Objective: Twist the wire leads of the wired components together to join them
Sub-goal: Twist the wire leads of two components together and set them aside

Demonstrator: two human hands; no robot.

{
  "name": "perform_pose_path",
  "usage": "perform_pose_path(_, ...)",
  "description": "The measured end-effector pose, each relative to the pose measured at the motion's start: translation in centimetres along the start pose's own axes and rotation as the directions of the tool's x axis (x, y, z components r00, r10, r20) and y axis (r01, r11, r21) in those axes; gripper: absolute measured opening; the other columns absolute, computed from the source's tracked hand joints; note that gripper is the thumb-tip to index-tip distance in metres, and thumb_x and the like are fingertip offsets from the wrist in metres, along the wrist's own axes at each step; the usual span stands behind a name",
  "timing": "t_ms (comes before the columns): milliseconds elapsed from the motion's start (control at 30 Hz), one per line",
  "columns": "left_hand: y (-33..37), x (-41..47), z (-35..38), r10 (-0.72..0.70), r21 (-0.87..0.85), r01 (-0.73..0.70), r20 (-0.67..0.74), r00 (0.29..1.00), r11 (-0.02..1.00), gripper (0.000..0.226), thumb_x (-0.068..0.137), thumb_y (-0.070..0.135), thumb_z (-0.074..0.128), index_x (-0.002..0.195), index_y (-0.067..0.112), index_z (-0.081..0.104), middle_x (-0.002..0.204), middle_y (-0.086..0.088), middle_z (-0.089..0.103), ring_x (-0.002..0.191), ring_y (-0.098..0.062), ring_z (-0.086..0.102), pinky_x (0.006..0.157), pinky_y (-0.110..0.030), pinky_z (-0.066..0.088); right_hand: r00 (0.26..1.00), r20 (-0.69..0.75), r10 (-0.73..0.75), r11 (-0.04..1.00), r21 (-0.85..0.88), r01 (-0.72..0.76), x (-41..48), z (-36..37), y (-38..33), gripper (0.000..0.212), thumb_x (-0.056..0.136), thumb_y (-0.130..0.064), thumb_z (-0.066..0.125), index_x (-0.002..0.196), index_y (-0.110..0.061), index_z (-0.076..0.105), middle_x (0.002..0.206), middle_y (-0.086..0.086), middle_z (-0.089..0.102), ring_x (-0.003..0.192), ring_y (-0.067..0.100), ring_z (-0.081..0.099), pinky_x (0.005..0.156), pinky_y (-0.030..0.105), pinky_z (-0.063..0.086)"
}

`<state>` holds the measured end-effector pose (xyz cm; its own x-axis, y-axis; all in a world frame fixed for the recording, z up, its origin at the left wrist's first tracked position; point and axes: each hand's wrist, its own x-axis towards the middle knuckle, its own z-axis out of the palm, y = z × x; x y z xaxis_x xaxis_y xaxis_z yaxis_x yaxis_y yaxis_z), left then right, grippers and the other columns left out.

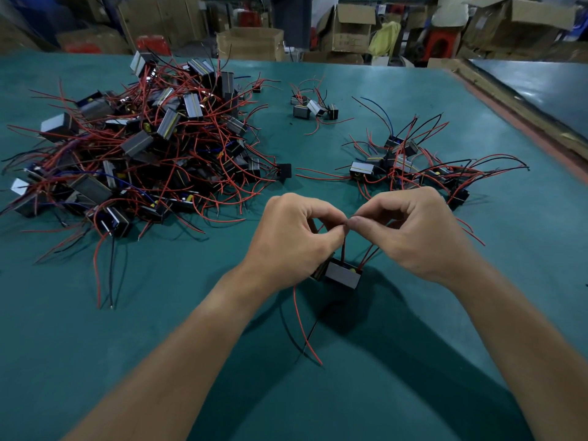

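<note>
Wire leads (343, 248) are rising from a wired component (343, 275) at the worktop (159, 361) centre. The left hand (292, 237) and right hand (410, 233) are pinching them, curled fingertips meeting. A large heap (143, 148) is lying at ten o'clock.

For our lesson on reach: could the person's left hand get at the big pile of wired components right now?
Likely yes, but not freely: the left hand pinches wire leads. Only open table lies between it and the big pile.
</note>
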<state>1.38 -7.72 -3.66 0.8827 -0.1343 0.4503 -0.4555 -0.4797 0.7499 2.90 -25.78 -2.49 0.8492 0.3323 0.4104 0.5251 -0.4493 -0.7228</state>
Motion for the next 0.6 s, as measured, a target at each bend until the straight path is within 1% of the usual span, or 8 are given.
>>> perform_pose_path(67, 0.01, -0.06, 0.05, 0.035, 0.025, -0.034, -0.020, 0.999, 0.999, 0.014, 0.078, 0.012, 0.073, 0.072, 0.024, 0.076, 0.052, 0.024, 0.058, 0.038, -0.005, 0.038, 0.041, -0.013, 0.028, 0.999, 0.000, 0.054, 0.998, 0.037, -0.054, 0.04, 0.06, -0.08, 0.017, 0.082, -0.013, 0.077, 0.067, -0.019, 0.073, 0.054, -0.011, 0.062, 0.047, 0.001, 0.047, 0.049, 0.016, 0.038)
perform_pose_path(100, 0.02, -0.08, 0.08, 0.049, 0.034, -0.048, -0.025, 0.998, 0.998, 0.014, 0.078, 0.012, 0.073, 0.073, 0.024, 0.076, 0.055, 0.023, 0.060, 0.038, -0.007, 0.041, 0.043, -0.013, 0.030, 0.995, 0.004, 0.102, 0.992, 0.070, -0.102, 0.09, 0.10, -0.09, 0.020, 0.083, -0.012, 0.076, 0.064, -0.018, 0.071, 0.052, -0.008, 0.060, 0.047, 0.004, 0.046, 0.049, 0.022, 0.039)
perform_pose_path(167, 0.05, -0.07, 0.13, 0.078, 0.053, -0.077, -0.018, 0.997, 0.996, 0.011, 0.077, 0.011, 0.072, 0.073, 0.021, 0.076, 0.059, 0.018, 0.063, 0.040, -0.010, 0.045, 0.045, -0.014, 0.031, 0.975, 0.020, 0.220, 0.962, 0.162, -0.221, 0.23, 0.17, -0.16, 0.025, 0.083, -0.007, 0.074, 0.059, -0.013, 0.068, 0.049, -0.003, 0.057, 0.045, 0.012, 0.046, 0.048, 0.028, 0.039)
perform_pose_path(267, 0.15, -0.20, 0.21, 0.085, 0.054, -0.085, 0.014, 0.996, 0.995, 0.010, 0.076, 0.011, 0.072, 0.072, 0.019, 0.075, 0.058, 0.016, 0.061, 0.039, -0.007, 0.044, 0.044, -0.012, 0.030, 0.925, 0.102, 0.366, 0.873, 0.307, -0.380, 0.41, 0.15, -0.39, 0.028, 0.083, -0.003, 0.069, 0.057, -0.006, 0.063, 0.047, 0.002, 0.053, 0.041, 0.013, 0.044, 0.043, 0.024, 0.041)
perform_pose_path(333, 0.19, -0.29, 0.24, 0.050, 0.022, -0.051, 0.042, 0.998, 0.998, 0.012, 0.077, 0.011, 0.072, 0.071, 0.021, 0.072, 0.048, 0.020, 0.056, 0.034, -0.004, 0.040, 0.041, -0.010, 0.027, 0.904, 0.163, 0.394, 0.839, 0.337, -0.427, 0.46, 0.02, -0.54, 0.029, 0.085, -0.003, 0.066, 0.057, -0.007, 0.062, 0.048, 0.003, 0.053, 0.040, 0.012, 0.044, 0.041, 0.022, 0.041)
perform_pose_path(433, 0.13, -0.28, 0.16, 0.003, -0.046, 0.001, 0.097, 0.995, 0.999, 0.011, 0.082, 0.015, 0.071, 0.072, 0.020, 0.070, 0.044, 0.021, 0.052, 0.033, -0.001, 0.038, 0.039, -0.010, 0.025, 0.912, 0.196, 0.361, 0.846, 0.342, -0.409, 0.41, -0.06, -0.68, 0.031, 0.091, -0.003, 0.060, 0.060, -0.007, 0.063, 0.050, 0.002, 0.056, 0.042, 0.013, 0.045, 0.041, 0.021, 0.043)
perform_pose_path(533, -0.11, -0.16, 0.13, -0.022, -0.088, 0.034, 0.145, 0.989, 0.996, 0.010, 0.085, 0.020, 0.070, 0.075, 0.020, 0.069, 0.046, 0.020, 0.051, 0.037, -0.003, 0.033, 0.040, -0.013, 0.024, 0.938, 0.155, 0.311, 0.877, 0.335, -0.346, 0.32, 0.00, -0.50, 0.032, 0.094, -0.002, 0.056, 0.064, -0.007, 0.064, 0.053, 0.002, 0.059, 0.045, 0.015, 0.048, 0.043, 0.023, 0.045)
perform_pose_path(600, -0.31, 0.02, 0.20, -0.043, -0.110, 0.062, 0.164, 0.985, 0.992, 0.009, 0.085, 0.023, 0.068, 0.077, 0.021, 0.069, 0.051, 0.017, 0.055, 0.041, -0.009, 0.034, 0.043, -0.018, 0.025, 0.961, 0.103, 0.258, 0.907, 0.317, -0.277, 0.32, 0.02, -0.33, 0.025, 0.093, -0.001, 0.059, 0.069, -0.006, 0.065, 0.057, 0.002, 0.063, 0.047, 0.015, 0.052, 0.046, 0.023, 0.047)
